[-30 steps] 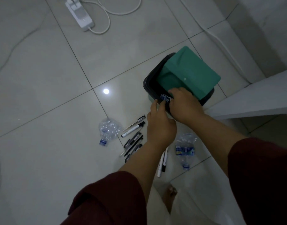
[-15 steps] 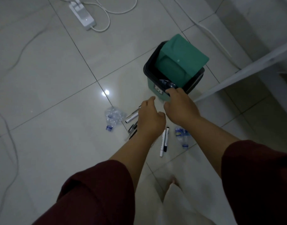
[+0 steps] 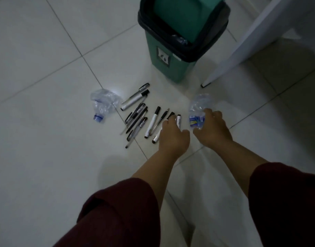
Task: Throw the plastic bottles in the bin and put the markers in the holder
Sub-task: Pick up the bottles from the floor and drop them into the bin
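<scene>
A crushed clear bottle [image 3: 199, 106] with a blue label lies on the tiled floor, and the fingers of my right hand [image 3: 213, 130] rest on its lower end. My left hand [image 3: 172, 135] hovers with its fingers apart over the right end of a row of several markers and pens [image 3: 137, 114], covering part of a white marker [image 3: 178, 120]. A second crushed bottle [image 3: 104, 104] lies left of the markers. The green bin [image 3: 164, 68] stands behind them with a black liner and a tilted green lid [image 3: 180, 15]; a bottle [image 3: 181, 41] shows in its gap. No marker holder is in view.
A slanted white furniture leg [image 3: 242, 50] ends on the floor just right of the bin. Pale floor tiles [image 3: 46, 157] spread out to the left and front. My dark red sleeves fill the bottom of the view.
Both hands have come down from the bin's opening to the floor. The bottle held at the rim now lies inside the bin. The view has dropped closer to the markers.
</scene>
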